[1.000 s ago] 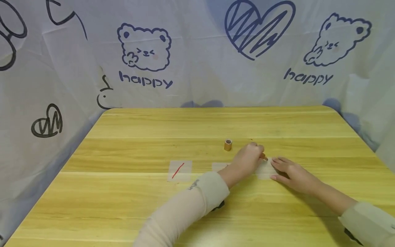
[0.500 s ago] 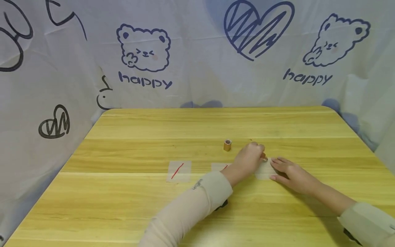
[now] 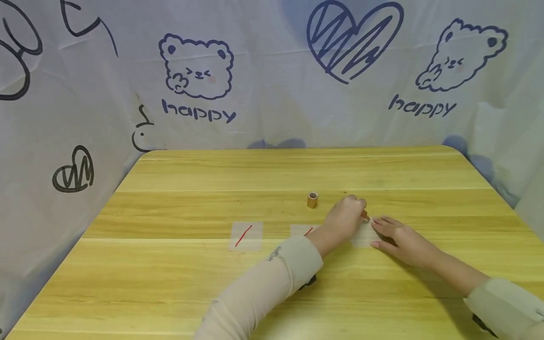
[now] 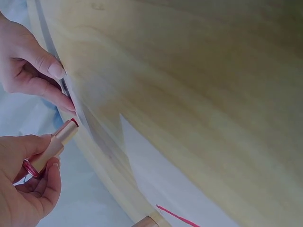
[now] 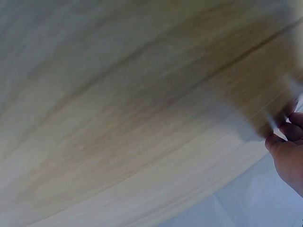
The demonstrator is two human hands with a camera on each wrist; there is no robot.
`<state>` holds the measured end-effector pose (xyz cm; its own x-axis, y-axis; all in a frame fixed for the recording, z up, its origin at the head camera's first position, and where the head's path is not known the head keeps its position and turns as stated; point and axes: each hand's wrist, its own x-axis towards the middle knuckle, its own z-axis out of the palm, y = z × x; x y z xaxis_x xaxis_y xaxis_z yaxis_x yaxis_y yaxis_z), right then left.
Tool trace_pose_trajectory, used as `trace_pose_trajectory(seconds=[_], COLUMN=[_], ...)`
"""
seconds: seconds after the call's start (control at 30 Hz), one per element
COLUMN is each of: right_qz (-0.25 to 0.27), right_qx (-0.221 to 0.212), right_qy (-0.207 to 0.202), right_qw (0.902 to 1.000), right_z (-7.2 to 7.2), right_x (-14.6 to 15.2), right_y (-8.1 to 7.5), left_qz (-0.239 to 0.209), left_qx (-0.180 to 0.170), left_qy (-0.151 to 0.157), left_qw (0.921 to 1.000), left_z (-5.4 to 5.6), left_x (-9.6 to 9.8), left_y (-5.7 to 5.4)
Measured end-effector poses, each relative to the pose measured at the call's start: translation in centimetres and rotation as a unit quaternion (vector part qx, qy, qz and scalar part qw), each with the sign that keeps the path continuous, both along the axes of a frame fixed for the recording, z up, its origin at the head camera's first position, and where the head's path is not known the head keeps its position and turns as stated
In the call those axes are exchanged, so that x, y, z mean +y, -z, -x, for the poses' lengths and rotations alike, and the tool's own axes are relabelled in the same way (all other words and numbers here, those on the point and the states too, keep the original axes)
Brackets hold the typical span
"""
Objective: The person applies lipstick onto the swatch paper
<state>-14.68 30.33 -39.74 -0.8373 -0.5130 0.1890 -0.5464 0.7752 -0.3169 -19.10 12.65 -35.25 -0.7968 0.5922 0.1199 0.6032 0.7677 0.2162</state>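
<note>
My left hand [image 3: 343, 219] grips a lipstick [image 4: 53, 150] with a gold body; its red tip shows in the left wrist view, pointing at the right-hand paper square [image 3: 361, 237]. My right hand [image 3: 401, 241] rests with its fingertips on that square's right edge, thumb apart from the fingers. A second paper square [image 3: 298, 230], with a red slanted stroke, lies partly hidden behind my left wrist. Farther left is a third paper square [image 3: 255, 241] bearing a similar red stroke. Just beyond my left hand stands the hollow gold lipstick cap [image 3: 312, 200].
The wooden table [image 3: 170, 283] reaches back to a white cloth backdrop [image 3: 272, 94] drawn with bears, hearts and the word happy. My left sleeve [image 3: 263, 288] crosses the table's front middle. On the right lies my other sleeve [image 3: 505, 302].
My left forearm and hand have shifted slightly right, baring more of the middle square's red stroke. The lipstick end has edged toward my right fingertips. My right hand has stayed nearly still.
</note>
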Motion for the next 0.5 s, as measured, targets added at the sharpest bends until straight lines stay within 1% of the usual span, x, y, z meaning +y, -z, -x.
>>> trace_pose_trajectory(seconds=[0.13, 0.37, 0.5], right_qz=[0.001, 0.002, 0.002], right_qx=[-0.009, -0.001, 0.008], right_qy=[0.003, 0.002, -0.001], right_qw=[1.0000, 1.0000, 1.0000], right_z=[-0.10, -0.23, -0.23], right_x=[-0.06, -0.02, 0.02], right_y=[-0.18, -0.16, -0.04], left_qz=[0.009, 0.035, 0.046], left_qx=[0.003, 0.012, 0.008], left_qy=[-0.008, -0.010, -0.013], left_qw=[0.9999, 0.9993, 0.9988], left_z=[0.01, -0.26, -0.35], left_x=[0.28, 0.60, 0.64], left_y=[0.08, 0.18, 0.08])
